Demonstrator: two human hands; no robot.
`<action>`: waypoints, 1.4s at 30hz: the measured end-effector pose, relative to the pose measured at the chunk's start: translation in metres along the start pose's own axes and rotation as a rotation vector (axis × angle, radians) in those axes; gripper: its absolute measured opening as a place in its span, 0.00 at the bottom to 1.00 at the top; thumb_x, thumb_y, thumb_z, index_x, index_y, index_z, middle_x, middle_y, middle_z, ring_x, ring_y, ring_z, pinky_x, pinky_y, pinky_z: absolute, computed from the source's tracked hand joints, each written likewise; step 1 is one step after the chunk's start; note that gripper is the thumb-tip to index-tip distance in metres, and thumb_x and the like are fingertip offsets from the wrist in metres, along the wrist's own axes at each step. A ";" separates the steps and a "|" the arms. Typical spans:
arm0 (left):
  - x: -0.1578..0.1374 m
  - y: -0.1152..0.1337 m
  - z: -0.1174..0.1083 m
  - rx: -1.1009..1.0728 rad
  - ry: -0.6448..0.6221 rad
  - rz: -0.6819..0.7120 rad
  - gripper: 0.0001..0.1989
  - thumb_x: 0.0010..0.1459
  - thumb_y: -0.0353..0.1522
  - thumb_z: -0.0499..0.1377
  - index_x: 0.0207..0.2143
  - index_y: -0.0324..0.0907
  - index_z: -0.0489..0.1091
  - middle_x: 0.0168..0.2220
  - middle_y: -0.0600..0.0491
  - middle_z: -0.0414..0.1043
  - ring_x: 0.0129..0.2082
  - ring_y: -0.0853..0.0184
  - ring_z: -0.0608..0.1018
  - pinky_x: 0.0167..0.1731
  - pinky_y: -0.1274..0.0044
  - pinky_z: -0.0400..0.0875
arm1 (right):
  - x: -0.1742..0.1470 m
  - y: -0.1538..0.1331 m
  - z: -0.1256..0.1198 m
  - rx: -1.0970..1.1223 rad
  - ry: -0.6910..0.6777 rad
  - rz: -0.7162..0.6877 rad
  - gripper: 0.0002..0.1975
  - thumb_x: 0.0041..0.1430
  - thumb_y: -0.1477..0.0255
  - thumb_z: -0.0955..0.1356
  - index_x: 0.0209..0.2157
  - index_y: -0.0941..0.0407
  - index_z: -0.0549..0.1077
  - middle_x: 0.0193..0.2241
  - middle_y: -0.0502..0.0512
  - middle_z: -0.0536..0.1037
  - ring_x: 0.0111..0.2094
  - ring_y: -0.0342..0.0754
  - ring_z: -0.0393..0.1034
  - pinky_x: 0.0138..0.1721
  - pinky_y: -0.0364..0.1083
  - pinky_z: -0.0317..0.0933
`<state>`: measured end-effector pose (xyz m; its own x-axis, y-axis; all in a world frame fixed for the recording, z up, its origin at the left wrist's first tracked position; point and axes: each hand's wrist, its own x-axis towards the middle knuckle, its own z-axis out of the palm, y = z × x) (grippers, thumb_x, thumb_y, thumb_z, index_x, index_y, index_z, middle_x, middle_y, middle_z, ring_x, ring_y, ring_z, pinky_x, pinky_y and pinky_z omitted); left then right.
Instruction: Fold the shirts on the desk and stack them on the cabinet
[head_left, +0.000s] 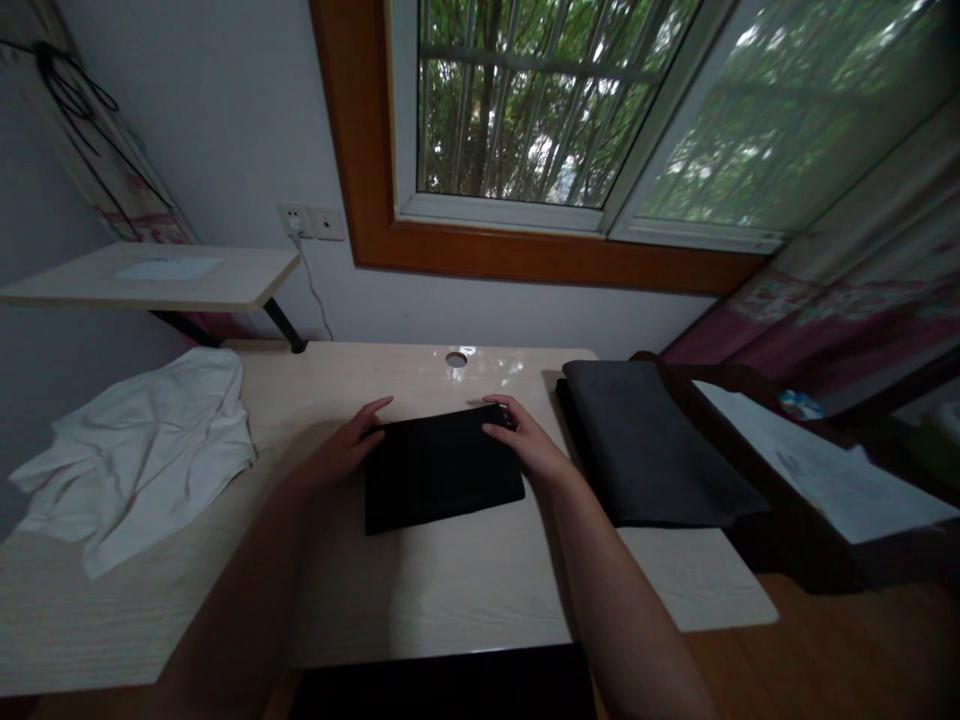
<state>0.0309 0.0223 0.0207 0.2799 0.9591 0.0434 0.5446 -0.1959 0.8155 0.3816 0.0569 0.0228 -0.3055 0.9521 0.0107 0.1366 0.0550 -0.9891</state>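
A flat black rectangular piece (444,470) stands or leans tilted over the desk; its exact kind does not show. My left hand (351,440) grips its upper left corner, thumb in front and fingers behind the edge. At the upper right corner my right hand (525,437) holds it the same way, thumb on the near face. To the right lies a dark grey folded sheet-like thing (660,440), its kind unclear, apart from my right hand. A crumpled white cloth (157,430) rests on the desk to the left of my left hand.
The light wood desk (480,590) has a round cable hole (456,359) near its back edge. A raised shelf (247,275) with a paper (169,268) stands at the back left. Beyond are a wall socket (295,219) and a window (555,110). White paper (817,460) lies at the right.
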 end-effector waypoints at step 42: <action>0.009 -0.010 0.007 0.102 0.158 0.043 0.24 0.63 0.32 0.54 0.61 0.44 0.63 0.44 0.51 0.70 0.42 0.64 0.75 0.49 0.68 0.71 | 0.016 0.023 -0.004 -0.297 0.139 -0.150 0.20 0.59 0.66 0.67 0.54 0.50 0.72 0.40 0.52 0.75 0.36 0.48 0.69 0.41 0.48 0.66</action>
<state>0.0339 0.0318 0.0085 0.1809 0.9681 0.1737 0.6148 -0.2491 0.7483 0.3837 0.0745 0.0010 -0.2147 0.9575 0.1926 0.3745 0.2629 -0.8892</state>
